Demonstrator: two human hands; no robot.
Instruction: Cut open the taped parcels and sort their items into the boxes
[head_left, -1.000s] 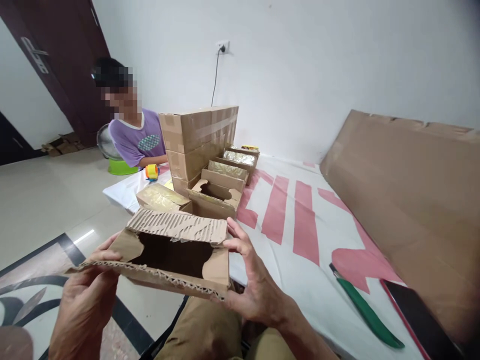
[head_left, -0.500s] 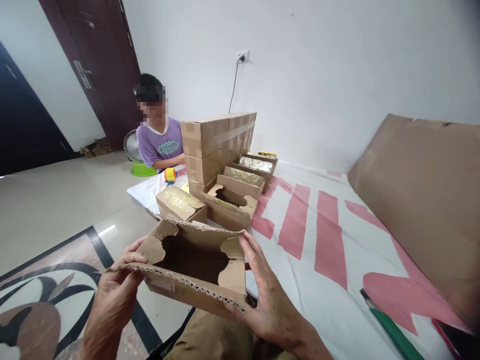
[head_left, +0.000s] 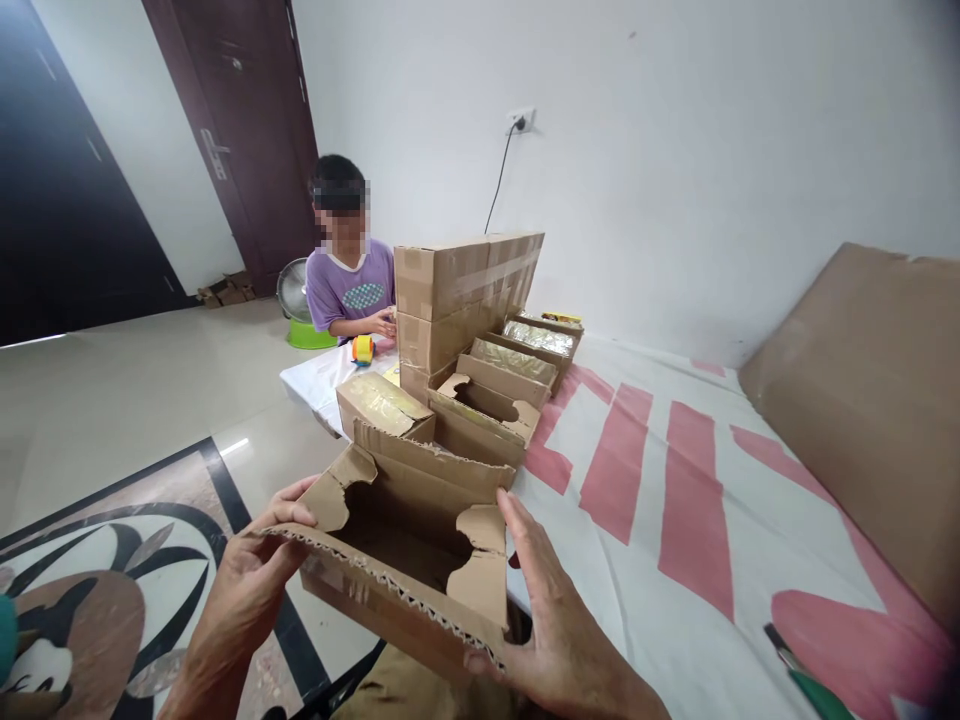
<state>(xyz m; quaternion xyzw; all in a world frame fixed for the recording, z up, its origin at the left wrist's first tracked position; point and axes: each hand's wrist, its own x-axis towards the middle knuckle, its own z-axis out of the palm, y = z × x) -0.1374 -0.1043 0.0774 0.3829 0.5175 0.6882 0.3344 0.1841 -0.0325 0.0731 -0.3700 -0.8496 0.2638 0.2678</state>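
Observation:
An open cardboard box [head_left: 397, 610] is held over my lap, its top facing me and its flaps torn along the edges. My left hand [head_left: 259, 570] grips the left end, thumb on the near flap and fingers around the far side. At the right end, my right hand [head_left: 551, 610] clasps the box between thumb and fingers. The inside looks dark, and I see nothing in it. Just beyond stand a taped cardboard box [head_left: 382, 403] and an open box with cut flaps [head_left: 487, 405].
Stacked cartons [head_left: 469, 285] form a wall on the cloth-covered table [head_left: 622, 570]. A person in a purple shirt [head_left: 352, 290] is behind them, near a tape roll [head_left: 364, 350]. A large cardboard sheet [head_left: 862, 400] leans at right; a green-handled tool [head_left: 817, 690] lies at lower right.
The view has turned left, so the scene sits farther right. The held box's far flap stands more upright, showing more of the interior. Both hands keep their hold. The other person's hand shows more.

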